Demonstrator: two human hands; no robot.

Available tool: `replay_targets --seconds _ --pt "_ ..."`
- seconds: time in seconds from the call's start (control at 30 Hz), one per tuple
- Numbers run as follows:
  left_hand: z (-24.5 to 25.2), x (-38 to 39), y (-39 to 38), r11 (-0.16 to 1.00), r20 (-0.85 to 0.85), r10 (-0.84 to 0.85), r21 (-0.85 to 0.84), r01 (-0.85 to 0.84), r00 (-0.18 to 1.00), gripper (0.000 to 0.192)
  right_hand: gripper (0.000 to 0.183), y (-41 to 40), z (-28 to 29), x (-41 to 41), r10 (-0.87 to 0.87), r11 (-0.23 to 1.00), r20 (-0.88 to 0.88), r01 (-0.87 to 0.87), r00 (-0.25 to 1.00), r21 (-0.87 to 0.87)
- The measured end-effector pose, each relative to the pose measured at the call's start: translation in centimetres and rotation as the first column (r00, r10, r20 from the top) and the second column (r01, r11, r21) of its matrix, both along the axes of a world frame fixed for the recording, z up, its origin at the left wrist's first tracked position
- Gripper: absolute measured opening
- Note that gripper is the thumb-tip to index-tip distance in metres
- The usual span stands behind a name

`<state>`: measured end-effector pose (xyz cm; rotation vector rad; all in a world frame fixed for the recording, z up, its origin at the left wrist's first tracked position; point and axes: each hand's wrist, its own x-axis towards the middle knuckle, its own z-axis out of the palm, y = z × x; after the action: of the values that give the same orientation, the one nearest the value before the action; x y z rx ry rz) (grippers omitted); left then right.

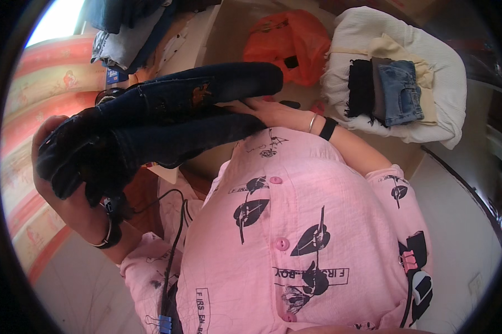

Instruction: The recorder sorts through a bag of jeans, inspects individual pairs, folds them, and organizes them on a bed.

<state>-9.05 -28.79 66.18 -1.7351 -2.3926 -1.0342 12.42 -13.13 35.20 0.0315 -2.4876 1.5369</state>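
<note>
Folded dark blue jeans [167,112] with an orange-brown patch are lifted in front of my pink printed shirt. My left hand [48,137] grips their bunched end from the outer left side; much of the palm and several fingers are hidden by the cloth. At the other end, my right hand [267,110] reaches in between the two long folds and holds the denim, its fingertips partly covered. Bands circle both wrists. To the right, light blue denim shorts [402,92] lie with black frayed cloth [359,89] and cream cloth [384,46] on a white textile-covered seat or stool [447,92].
An orange-red plastic bag [286,41] lies beyond my right hand. Stacked garments [121,46] stand at the upper left, above a striped pink and cream curtain or cloth [59,83]. A black cable [176,250] runs down by my left sleeve, clipped with a blue binder clip [165,323].
</note>
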Motion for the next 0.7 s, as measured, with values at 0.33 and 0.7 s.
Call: replay_targets --seconds 0.33,0.7 --pt "-0.1 1.4 -0.8 0.996 0.157 0.079 0.031 -0.085 0.984 0.076 0.082 0.2 -1.3 0.8 -0.384 0.923 0.094 0.384 0.919 0.017" --pt "-3.1 3.2 1.3 0.97 0.251 0.141 0.16 -0.185 0.958 0.021 0.032 2.3 -4.6 2.7 -0.377 0.925 0.024 0.375 0.926 0.06"
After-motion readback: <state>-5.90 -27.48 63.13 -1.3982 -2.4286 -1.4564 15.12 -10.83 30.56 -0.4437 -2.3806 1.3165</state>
